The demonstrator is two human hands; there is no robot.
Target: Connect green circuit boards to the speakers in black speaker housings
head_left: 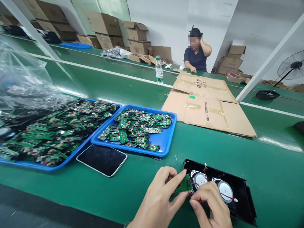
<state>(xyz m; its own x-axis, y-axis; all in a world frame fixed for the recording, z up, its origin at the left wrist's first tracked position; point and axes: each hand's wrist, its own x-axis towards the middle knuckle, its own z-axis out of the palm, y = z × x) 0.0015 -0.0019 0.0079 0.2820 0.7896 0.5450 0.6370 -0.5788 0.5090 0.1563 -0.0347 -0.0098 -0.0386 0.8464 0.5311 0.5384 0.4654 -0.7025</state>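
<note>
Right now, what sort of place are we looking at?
Probably an electronics assembly workshop: blue trays heaped with circuit boards, an open black housing with two round speakers, and stacked cardboard boxes behind.

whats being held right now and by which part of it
Left hand holds a board by opposite edges; whether the right hand grips anything cannot be told.

At three o'clock, a matt cardboard sheet [204, 100] with shiny tape [218, 111]; at four, a smooth black speaker housing [241, 198], probably plastic; at eight, a glossy-screened smartphone [102, 160]; at nine, a crinkled, clear plastic bag [21, 79].
</note>
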